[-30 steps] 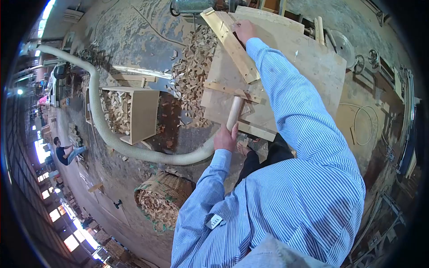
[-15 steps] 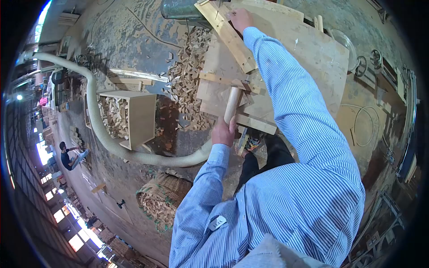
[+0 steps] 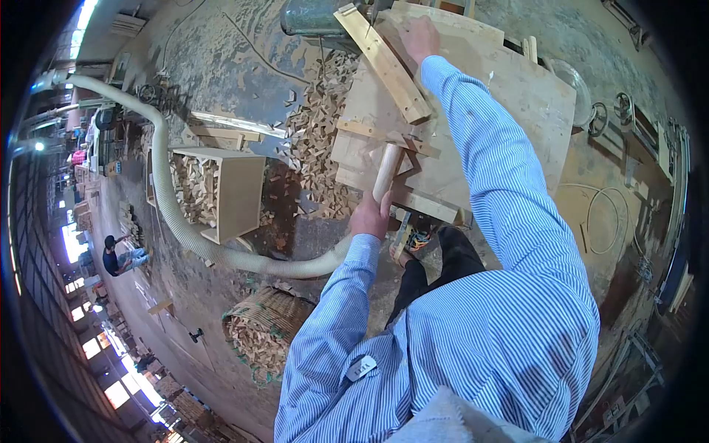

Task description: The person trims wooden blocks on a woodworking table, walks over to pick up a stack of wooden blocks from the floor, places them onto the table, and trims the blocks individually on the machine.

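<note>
My left hand (image 3: 370,215) is closed around the lower end of a pale wooden cylinder (image 3: 385,171). The cylinder slants up over the near edge of a large plywood work surface (image 3: 509,111), where small wood pieces lie around its far end. My right hand (image 3: 420,40) is at the far side of that surface, just right of a long wooden board (image 3: 385,65). Its fingers are blurred, and no held object can be made out. A thin dark upright strip stands by the board's far end.
A ribbed hose (image 3: 166,188) runs along the left and ends near my left hand. A box (image 3: 240,196) and a wicker basket (image 3: 288,310) hold wood offcuts. More offcuts (image 3: 321,140) are heaped left of the surface. A person (image 3: 122,256) sits far left.
My right hand has moved a little right, away from the board's far end. The left hand keeps its hold on the cylinder. The whole view has shifted slightly.
</note>
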The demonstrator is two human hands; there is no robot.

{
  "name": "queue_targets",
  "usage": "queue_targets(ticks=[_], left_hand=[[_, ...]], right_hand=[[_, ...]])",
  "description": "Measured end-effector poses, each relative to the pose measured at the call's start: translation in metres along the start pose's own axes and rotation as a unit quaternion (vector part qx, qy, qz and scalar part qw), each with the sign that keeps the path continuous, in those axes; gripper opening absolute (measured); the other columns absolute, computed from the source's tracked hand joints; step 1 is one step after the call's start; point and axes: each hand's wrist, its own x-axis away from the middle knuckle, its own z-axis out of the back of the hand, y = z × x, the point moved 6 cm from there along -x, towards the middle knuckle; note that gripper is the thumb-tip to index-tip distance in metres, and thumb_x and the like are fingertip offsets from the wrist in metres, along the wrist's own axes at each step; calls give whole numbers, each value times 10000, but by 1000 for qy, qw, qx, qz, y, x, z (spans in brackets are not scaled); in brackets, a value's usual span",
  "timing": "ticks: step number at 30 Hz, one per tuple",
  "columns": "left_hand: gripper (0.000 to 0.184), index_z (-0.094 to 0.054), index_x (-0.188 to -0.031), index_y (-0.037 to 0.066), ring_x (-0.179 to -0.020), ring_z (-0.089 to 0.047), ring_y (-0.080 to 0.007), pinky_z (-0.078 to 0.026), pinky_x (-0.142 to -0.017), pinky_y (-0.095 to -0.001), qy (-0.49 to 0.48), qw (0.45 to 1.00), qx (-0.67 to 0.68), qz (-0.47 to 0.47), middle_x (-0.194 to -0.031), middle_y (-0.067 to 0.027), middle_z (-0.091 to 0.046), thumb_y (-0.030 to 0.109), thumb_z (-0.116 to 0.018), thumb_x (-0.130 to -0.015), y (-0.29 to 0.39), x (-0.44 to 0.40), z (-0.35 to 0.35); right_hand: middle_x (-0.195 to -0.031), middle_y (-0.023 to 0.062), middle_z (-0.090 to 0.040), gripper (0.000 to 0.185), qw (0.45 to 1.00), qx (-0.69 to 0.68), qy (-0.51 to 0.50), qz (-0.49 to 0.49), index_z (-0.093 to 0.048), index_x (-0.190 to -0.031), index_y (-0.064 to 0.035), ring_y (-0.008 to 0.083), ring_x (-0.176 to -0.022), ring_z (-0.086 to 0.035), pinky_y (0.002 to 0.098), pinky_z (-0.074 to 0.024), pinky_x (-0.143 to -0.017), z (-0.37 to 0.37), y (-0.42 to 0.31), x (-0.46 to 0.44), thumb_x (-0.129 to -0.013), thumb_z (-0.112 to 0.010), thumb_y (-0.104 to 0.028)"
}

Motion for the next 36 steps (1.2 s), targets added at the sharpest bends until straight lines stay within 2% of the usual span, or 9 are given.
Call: queue_targets(ticks=[4,7,9,12,15,19,21,30,36], left_hand=[[521,-564,-983,11,-778,-676,-489,-524,-685,-582,7,1000,6,-10,-788,-273,-680,532,-553,-1009,-17,18,0],[528,-551,-986,20,-783,-682,-486,-525,-698,-583,11,1000,-15,-20,-817,-274,-689,548,-567,-999,-32,34,-1],[514,-548,-989,18,-776,-678,-489,-524,-700,-583,15,1000,9,-26,-815,-277,-687,531,-582,-996,-38,43,1],[503,-555,-1011,26,-800,-680,-489,-525,-692,-582,-14,1000,3,-3,-826,-276,-689,529,-559,-1006,-54,56,-2],[494,-558,-1010,26,-803,-686,-478,-532,-693,-567,-23,1000,3,7,-827,-264,-694,520,-570,-1004,-66,67,-3],[484,-563,-1012,28,-795,-688,-468,-534,-687,-556,-16,1000,3,-6,-825,-254,-698,511,-583,-1000,-75,77,-3],[488,-563,-1005,22,-782,-685,-469,-530,-681,-556,-28,1000,6,8,-813,-256,-694,509,-592,-997,-78,81,-3],[513,-548,-982,8,-769,-678,-482,-528,-679,-560,-45,998,34,15,-792,-272,-682,520,-575,-1004,-66,68,-1],[514,-546,-980,11,-773,-677,-484,-526,-685,-560,-49,998,21,19,-790,-267,-684,524,-569,-1006,-39,41,-1]], right_hand=[[-1091,251,-688,363,997,-35,-45,61,-749,-1102,-53,405,-1057,-659,498,-540,-919,25,-29,37,-884,-700,-339],[-1047,247,-707,377,997,-76,-6,21,-749,-1111,-64,407,-1014,-676,495,-544,-901,18,-27,64,-886,-712,-365],[-987,221,-738,338,993,-55,-77,-71,-786,-1046,-93,405,-952,-701,479,-554,-891,3,-15,71,-884,-722,-382],[-942,188,-758,285,985,-89,-122,-83,-818,-947,-123,391,-908,-721,456,-564,-885,-10,-25,83,-866,-739,-385],[-941,132,-774,287,979,-103,-116,-133,-831,-938,-158,337,-901,-732,444,-565,-871,-26,-34,85,-859,-743,-420],[-964,130,-773,284,978,-103,-123,-133,-828,-959,-164,326,-917,-732,432,-563,-877,-44,-39,73,-858,-744,-416],[-976,125,-773,285,989,-53,-111,-88,-826,-957,-163,313,-918,-734,421,-563,-874,-47,-48,68,-858,-744,-416],[-1012,141,-765,300,976,-120,-136,-120,-818,-959,-132,340,-978,-725,427,-556,-929,-53,-42,50,-842,-723,-392],[-1017,144,-764,317,984,-76,-122,-101,-818,-979,-141,342,-977,-725,423,-558,-920,-53,-31,15,-837,-716,-405]])
